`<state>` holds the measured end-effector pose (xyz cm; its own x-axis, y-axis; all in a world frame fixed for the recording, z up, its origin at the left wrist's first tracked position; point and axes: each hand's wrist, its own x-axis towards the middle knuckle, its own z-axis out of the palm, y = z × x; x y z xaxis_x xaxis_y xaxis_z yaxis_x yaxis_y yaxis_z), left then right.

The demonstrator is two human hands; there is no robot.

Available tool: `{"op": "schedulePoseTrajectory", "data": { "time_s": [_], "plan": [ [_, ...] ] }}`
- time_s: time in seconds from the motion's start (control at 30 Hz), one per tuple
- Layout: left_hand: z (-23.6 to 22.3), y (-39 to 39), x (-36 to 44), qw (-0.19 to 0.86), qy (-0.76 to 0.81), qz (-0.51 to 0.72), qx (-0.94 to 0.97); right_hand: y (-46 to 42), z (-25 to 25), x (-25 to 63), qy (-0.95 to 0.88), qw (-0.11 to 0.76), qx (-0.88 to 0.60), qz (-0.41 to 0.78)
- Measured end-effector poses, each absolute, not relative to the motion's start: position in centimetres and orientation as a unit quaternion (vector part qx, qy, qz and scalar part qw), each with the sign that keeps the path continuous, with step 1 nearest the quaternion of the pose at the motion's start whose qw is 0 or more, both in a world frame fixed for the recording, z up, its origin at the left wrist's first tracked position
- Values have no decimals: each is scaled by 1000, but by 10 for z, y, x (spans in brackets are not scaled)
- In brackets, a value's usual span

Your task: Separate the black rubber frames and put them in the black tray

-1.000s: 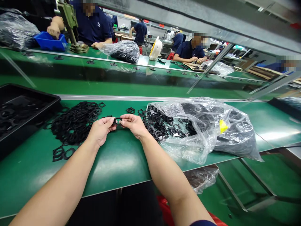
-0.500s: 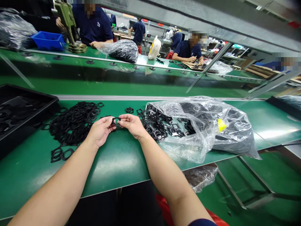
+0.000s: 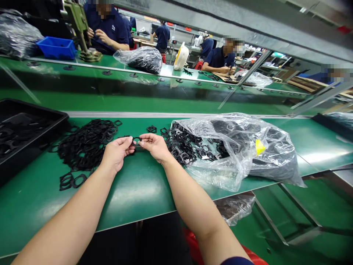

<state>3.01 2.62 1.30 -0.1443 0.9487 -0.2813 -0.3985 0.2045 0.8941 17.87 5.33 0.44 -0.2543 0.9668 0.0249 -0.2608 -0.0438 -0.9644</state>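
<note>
Pinching one small black frame (image 3: 133, 142) between them, the two hands meet over the counter (image 3: 138, 191), closer to its far edge than to its near edge. The left hand (image 3: 118, 151) has its grip closed on the frame's left end, thumb on top and fingers curled beneath. The right hand (image 3: 154, 145) has a closed grip too, thumb and fingertips drawn together on the right end. An opening shows in the frame between the two grips; its finer details are too small to tell.

Left of the hands, a heap of black parts (image 3: 85, 143) spreads on the counter, reaching toward the pale rail (image 3: 165, 115) along the far edge. Two ring-like pieces (image 3: 79, 180) lie on the heap's near side, beside the left forearm. Farther left, a black tray (image 3: 59, 119) with dark pieces inside stands next to the heap.

Right of the hands, a large clear bag (image 3: 275, 162) lies on its side, its mouth toward the right hand and a yellow label (image 3: 259, 147) on it. More black pieces (image 3: 183, 141) spill about that mouth, and a small cluster (image 3: 151, 129) sits near the far edge, just beyond the right hand.

Across the way, a co-worker (image 3: 113, 31) in a dark blue shirt sits behind a green press (image 3: 78, 22), near a blue bin (image 3: 52, 51).
</note>
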Motion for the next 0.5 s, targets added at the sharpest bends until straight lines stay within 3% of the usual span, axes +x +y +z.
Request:
{"op": "schedulePoseTrajectory", "data": {
  "time_s": [0.27,0.5],
  "plan": [
    [14,25,34,569,461,606,311,50,11,183,-434,472,-320,697],
    [10,23,32,650,420,531,345,49,13,183,-422,462,-339,702]
  ]
}}
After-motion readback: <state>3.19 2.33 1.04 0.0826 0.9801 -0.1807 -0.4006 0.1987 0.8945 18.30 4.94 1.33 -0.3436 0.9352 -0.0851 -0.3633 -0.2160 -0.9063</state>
